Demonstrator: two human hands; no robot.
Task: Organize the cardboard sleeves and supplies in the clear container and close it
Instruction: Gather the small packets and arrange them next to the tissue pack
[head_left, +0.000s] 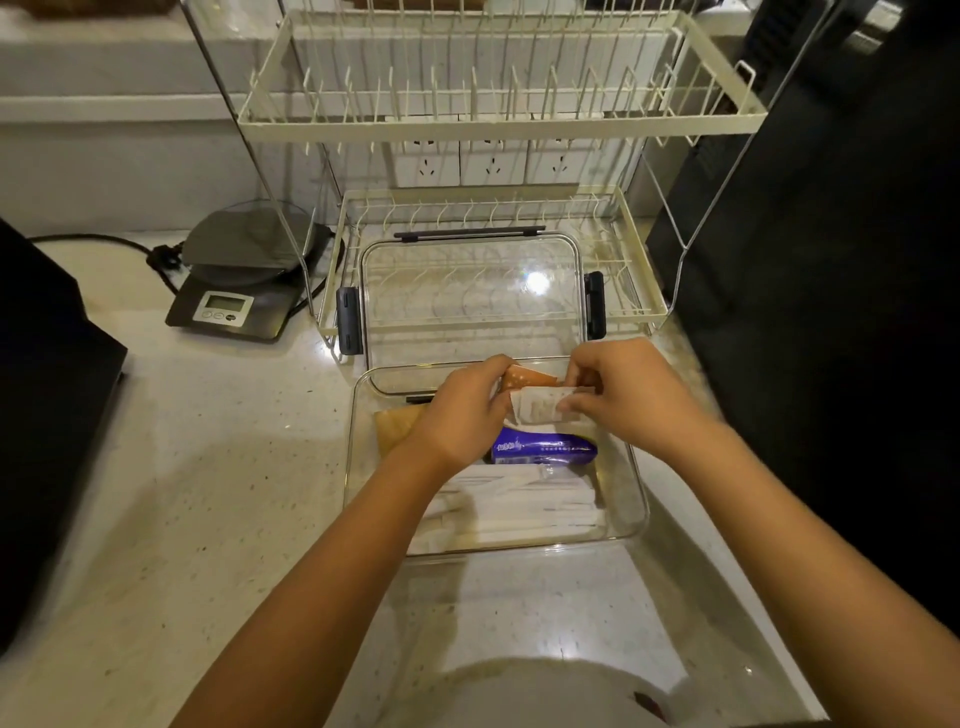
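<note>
A clear container (631, 499) sits on the counter in front of me. Its clear lid (467, 291) with dark clips leans against the dish rack behind it. Inside lie several white wrapped sticks (524, 506), a blue tissue pack (543, 449) and brown cardboard sleeves (392, 428) at the left. My left hand (460, 415) and my right hand (618, 395) are over the container's far side. Together they hold small packets: an orange one (527, 375) and a white one (537, 408). Fingers hide part of both packets.
A two-tier cream dish rack (488, 119) stands at the back. A digital kitchen scale (244, 280) with a black cord sits at the back left. Dark appliances flank the counter at left (47, 415) and right (831, 260). Wall sockets (491, 166) show behind the rack.
</note>
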